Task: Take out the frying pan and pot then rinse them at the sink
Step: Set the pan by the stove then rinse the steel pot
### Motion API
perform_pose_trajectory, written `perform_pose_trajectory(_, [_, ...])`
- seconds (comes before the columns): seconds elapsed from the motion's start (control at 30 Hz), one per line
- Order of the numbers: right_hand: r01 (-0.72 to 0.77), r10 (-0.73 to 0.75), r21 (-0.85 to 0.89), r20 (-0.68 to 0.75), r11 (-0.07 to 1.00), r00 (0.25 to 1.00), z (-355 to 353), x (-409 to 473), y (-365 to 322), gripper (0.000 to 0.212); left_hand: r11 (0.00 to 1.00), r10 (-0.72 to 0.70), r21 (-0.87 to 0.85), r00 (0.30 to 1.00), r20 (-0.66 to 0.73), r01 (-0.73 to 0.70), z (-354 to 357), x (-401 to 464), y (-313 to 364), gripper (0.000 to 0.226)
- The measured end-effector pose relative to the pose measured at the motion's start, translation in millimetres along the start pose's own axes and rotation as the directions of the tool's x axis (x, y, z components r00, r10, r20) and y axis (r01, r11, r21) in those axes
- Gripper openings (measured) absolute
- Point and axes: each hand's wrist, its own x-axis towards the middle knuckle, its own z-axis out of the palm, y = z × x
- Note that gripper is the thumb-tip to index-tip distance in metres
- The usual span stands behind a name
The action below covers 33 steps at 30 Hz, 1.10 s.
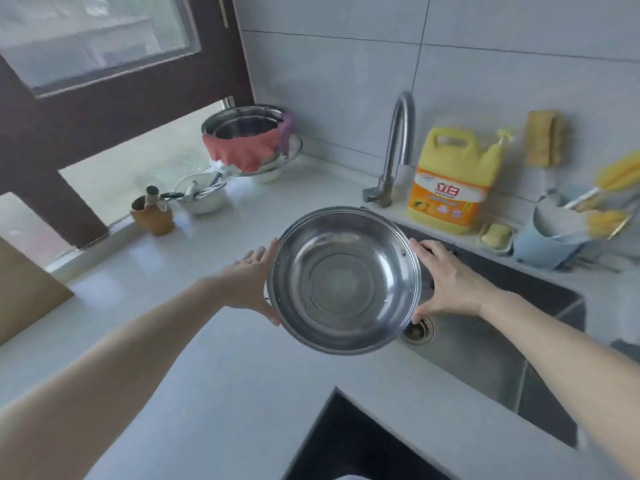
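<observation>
A shiny steel pot [344, 282] hangs in the air over the left edge of the sink [491, 344], its open mouth tilted toward me and nothing inside it. My left hand [251, 277] grips its left side and my right hand [450, 280] grips its right side, fingers over a dark handle. The curved steel faucet [398, 143] stands behind the pot, and no water runs from it. The drain [419, 330] shows just under the pot's right rim. No frying pan is in sight.
A yellow detergent jug [450, 183], a soap dish [496, 235] and a blue utensil holder [550, 237] line the sink's back ledge. On the white counter [180, 341] stand stacked steel bowls under a red cloth [247, 143], a white bowl [202, 195] and a brown cup [152, 214]. A cutting board [24, 289] leans at left.
</observation>
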Motion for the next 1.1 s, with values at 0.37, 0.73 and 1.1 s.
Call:
perform_pose_trajectory(0.37, [-0.306,0.3,0.141,0.063,0.942,0.952,13.5,-11.3,165.4,0.153,0.974,0.155,0.119,0.95,0.269,-0.193,35.9,184.9,113.2,0.159])
perform_pose_trajectory(0.73, [-0.439,0.425,0.26,0.111,0.86,0.898,135.5,21.7,225.5,0.151,0.938,0.18,0.213,0.909,0.377,-0.274,141.7,286.8,82.7,0.159])
perform_pose_trajectory(1.1, [-0.435,0.411,0.209,0.149,0.876,0.899,197.2,60.8,232.0,0.148,0.926,0.122,0.269,0.885,0.449,-0.265,190.3,317.0,47.0,0.158])
